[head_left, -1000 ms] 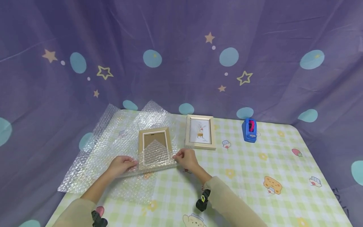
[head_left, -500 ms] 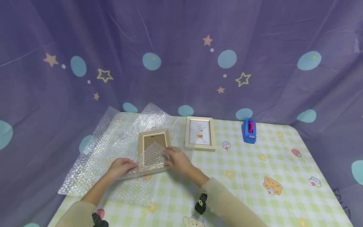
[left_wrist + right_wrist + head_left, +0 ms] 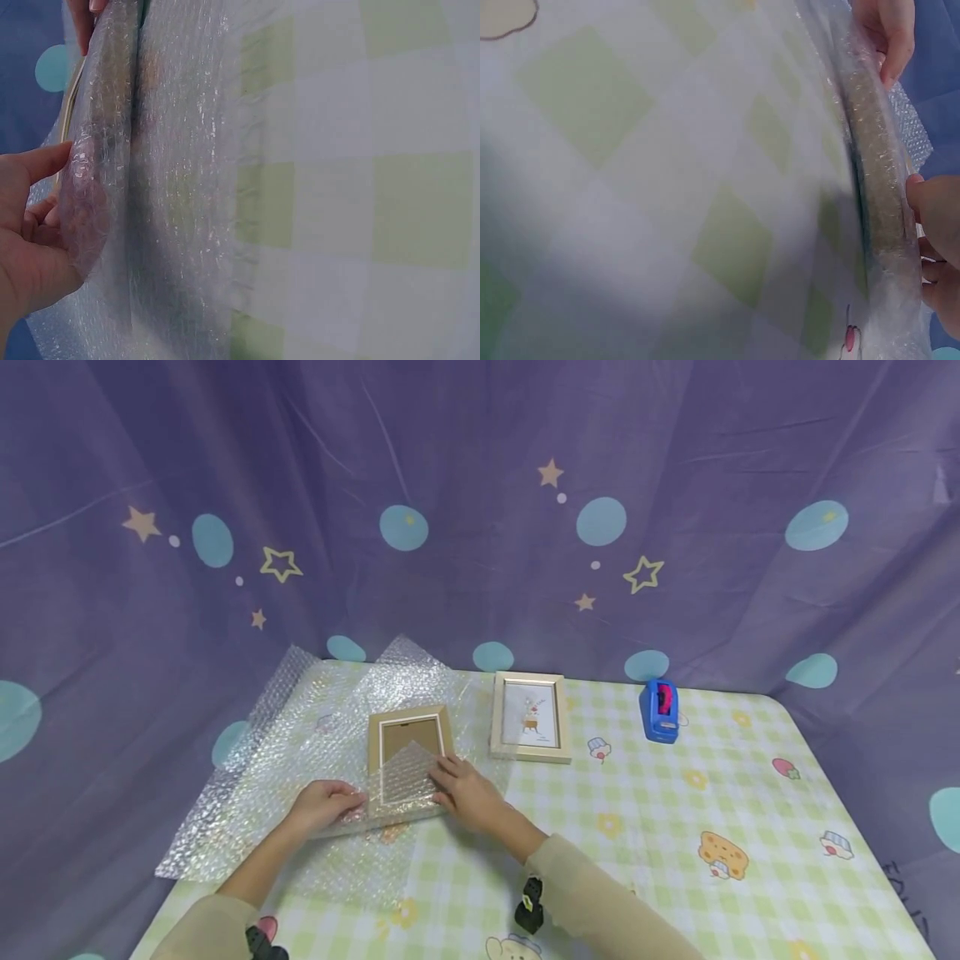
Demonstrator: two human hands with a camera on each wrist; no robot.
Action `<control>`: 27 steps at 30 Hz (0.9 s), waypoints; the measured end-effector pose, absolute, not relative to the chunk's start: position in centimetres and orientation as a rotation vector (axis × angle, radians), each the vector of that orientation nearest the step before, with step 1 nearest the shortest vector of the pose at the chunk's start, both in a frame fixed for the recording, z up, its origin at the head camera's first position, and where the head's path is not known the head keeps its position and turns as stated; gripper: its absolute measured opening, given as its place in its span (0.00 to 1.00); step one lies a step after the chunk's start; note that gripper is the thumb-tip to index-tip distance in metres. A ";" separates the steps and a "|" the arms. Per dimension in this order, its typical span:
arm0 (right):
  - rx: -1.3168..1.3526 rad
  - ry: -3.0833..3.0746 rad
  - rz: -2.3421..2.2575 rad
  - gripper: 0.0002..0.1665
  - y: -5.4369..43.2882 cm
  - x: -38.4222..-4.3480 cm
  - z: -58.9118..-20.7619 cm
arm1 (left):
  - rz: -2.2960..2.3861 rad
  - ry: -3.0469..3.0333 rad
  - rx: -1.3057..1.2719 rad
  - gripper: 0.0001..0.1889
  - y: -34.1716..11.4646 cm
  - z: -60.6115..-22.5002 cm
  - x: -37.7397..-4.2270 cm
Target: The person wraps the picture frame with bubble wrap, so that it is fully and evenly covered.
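Observation:
A tan photo frame (image 3: 409, 737) with a white inner border lies on a large sheet of bubble wrap (image 3: 247, 797) at the table's left. A flap of the wrap folds up over the frame's lower part, ending in a point. My left hand (image 3: 322, 807) pinches the wrap beside the frame's lower left corner; thumb and fingers (image 3: 51, 161) show on either side of the fold in the left wrist view. My right hand (image 3: 472, 797) rests on the flap at the frame's right side, fingers extended across it. The right fingertips are partly hidden in the right wrist view.
Another photo frame (image 3: 532, 717), holding a small drawing, lies to the right, its left edge under the wrap. Farther right stands a blue tape dispenser (image 3: 660, 713) with a pink core. A checked cloth (image 3: 615, 860) covers the table, and a purple curtain (image 3: 480, 585) hangs behind.
My right hand has let go of the wrap near the frame's lower right corner and moved left onto the flap over the frame. The left hand keeps its hold in place.

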State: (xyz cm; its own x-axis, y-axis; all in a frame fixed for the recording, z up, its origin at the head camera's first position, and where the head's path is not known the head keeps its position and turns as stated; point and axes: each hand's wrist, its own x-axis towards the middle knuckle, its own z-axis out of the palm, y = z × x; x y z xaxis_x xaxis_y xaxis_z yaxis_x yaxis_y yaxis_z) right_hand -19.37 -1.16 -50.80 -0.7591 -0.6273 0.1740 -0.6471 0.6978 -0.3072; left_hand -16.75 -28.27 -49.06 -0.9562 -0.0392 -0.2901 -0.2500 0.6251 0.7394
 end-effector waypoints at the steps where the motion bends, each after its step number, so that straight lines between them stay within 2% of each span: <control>1: 1.062 -2.852 0.545 0.27 -1.2 -19.3 -50.9 | 1.240 2.605 -0.233 0.16 -28.3 -49.1 -16.8; 27: 0.983 -2.838 0.722 0.35 -1.0 -19.8 -51.3 | 1.202 2.651 -0.221 0.16 -27.8 -48.5 -16.5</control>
State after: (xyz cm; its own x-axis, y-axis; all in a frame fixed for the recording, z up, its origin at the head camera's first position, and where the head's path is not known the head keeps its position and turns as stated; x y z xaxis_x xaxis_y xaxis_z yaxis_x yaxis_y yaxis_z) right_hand -19.78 -1.01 -51.29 -0.7960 -0.5723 0.1970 -0.5969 0.6883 -0.4122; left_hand -16.48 -27.81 -48.51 -0.9640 -0.0452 -0.2619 -0.2268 0.6535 0.7221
